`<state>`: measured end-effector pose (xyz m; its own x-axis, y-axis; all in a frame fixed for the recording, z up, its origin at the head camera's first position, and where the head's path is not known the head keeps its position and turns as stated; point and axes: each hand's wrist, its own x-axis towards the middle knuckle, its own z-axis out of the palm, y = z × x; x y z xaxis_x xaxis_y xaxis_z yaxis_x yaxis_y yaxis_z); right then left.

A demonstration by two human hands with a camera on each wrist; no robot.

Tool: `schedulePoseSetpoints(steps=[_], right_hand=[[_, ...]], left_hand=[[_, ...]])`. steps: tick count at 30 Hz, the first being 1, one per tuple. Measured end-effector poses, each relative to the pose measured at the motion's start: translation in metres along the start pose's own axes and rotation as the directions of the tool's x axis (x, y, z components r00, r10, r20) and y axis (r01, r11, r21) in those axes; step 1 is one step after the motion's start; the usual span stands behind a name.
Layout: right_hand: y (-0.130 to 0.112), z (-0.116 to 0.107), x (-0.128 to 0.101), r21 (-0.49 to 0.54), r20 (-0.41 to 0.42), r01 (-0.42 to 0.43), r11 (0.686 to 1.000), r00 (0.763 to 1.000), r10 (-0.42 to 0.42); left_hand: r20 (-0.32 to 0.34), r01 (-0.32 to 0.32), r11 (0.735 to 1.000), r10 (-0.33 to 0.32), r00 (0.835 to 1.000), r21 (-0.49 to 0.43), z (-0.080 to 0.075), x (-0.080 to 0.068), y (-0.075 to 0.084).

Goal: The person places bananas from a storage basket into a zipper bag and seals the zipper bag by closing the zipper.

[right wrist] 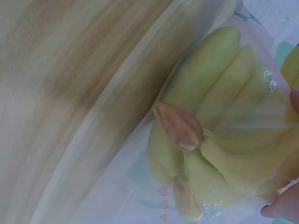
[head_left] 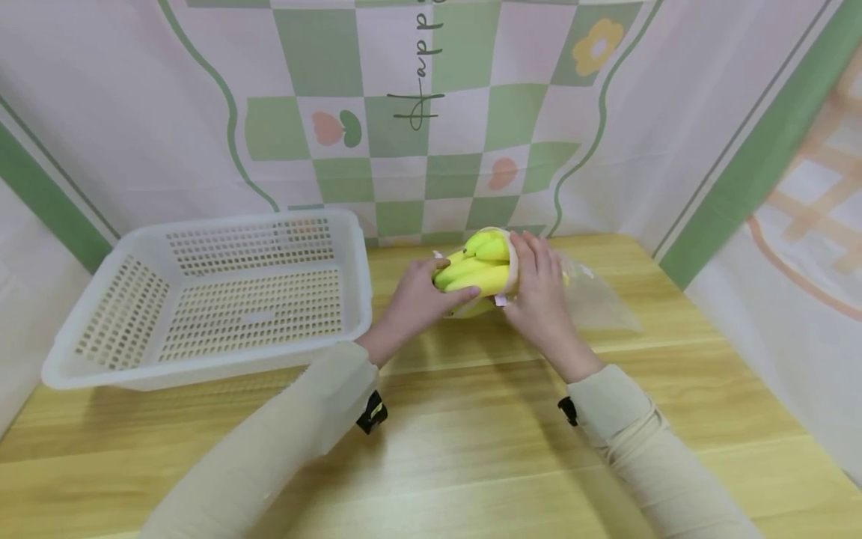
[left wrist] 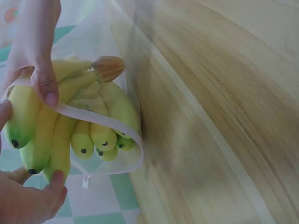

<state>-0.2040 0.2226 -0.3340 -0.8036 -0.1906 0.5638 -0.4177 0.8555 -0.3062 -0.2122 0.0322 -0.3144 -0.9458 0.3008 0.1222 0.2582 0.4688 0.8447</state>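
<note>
Two hands meet on one bunch of yellow-green bananas (head_left: 480, 269), which sits half inside a clear plastic bag with a pale pink rim (head_left: 592, 299). The left hand (head_left: 420, 299) grasps the exposed banana tips from the 9 o'clock side, fingers curled under the fruit and thumb laid along the lowest banana. The right hand (head_left: 539, 288) pinches the bag rim at the 3 o'clock side of the bunch; in the left wrist view its thumb presses the rim against a banana. The brown stem end of the bunch lies inside the bag, as the right wrist view shows. Both forearms wear beige sleeves and extend from the 6 o'clock edge toward the centre.

The bunch rests near the far middle of a light wooden table (head_left: 471, 449). A white perforated plastic basket (head_left: 222, 299) stands on the table at 9 o'clock of the hands, near but apart. A cloth backdrop with green and pink checks (head_left: 431, 112) closes the scene at 12 o'clock.
</note>
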Motion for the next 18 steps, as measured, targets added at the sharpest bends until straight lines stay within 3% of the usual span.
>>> schedulePoseSetpoints(steps=[6, 13, 18], right_hand=[[-0.002, 0.003, 0.001, -0.023, -0.039, 0.013, 1.000, 0.999, -0.013], [-0.004, 0.004, 0.002, -0.007, -0.022, -0.022, 1.000, 1.000, 0.022], [-0.004, 0.005, 0.002, -0.001, -0.023, -0.025, 1.000, 0.999, 0.025]], left_hand=[[-0.010, 0.043, 0.998, -0.043, 0.999, -0.043, -0.001, -0.002, -0.005], [-0.039, 0.186, 0.982, -0.187, 0.982, -0.036, -0.007, -0.010, -0.010], [-0.018, 0.152, 0.988, -0.152, 0.988, -0.005, -0.007, -0.012, -0.010]])
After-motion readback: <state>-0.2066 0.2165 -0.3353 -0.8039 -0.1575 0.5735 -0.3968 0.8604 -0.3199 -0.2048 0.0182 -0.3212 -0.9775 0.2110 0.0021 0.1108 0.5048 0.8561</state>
